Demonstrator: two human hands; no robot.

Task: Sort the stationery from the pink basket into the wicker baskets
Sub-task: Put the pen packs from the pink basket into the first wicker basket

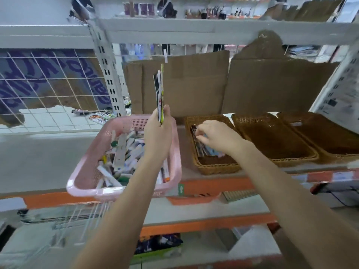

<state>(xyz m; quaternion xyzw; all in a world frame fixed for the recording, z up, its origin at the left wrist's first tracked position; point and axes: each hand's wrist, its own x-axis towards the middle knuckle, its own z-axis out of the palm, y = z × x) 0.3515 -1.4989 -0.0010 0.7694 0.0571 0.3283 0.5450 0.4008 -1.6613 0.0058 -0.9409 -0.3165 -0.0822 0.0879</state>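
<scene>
head view: flat packs held over the pink basket

head camera frame, blurry in places. a pink basket (81, 177) is seen on the left of a shelf (38, 162) with an orange edge. the pink basket is filled with a heap of stationery (124, 152), mostly white pieces with bits of green, yellow and orange. the writing on them is too small and blurred to be read.

the left hand (158, 133) is held up above the pink basket. a thin bunch of flat packs (159, 90) is pinched upright between its thumb and fingers, with the top ends pointing up. no words on the packs can be read.

three wicker baskets are set in a row to the right of the pink one. the right hand (217, 135) is reached down into the first wicker basket (211, 167), with its fingers curled. more packs (202, 148) are lying in that basket under the fingers. it cannot be told if one of them is gripped. the middle wicker basket (275, 140) and the far wicker basket (320, 133) are seen beside it.

brown cardboard (194, 84) is stood up behind the baskets. big purple letters are seen on a sheet (38, 74) behind a white wire grid on the left, but they are seen from the back and cannot be read. small wrapped packs with a printed name (103, 116) are lying behind the pink basket; the name is too blurred to be read. a small green tag with a white arrow (181, 189) is stuck on the orange edge.
</scene>
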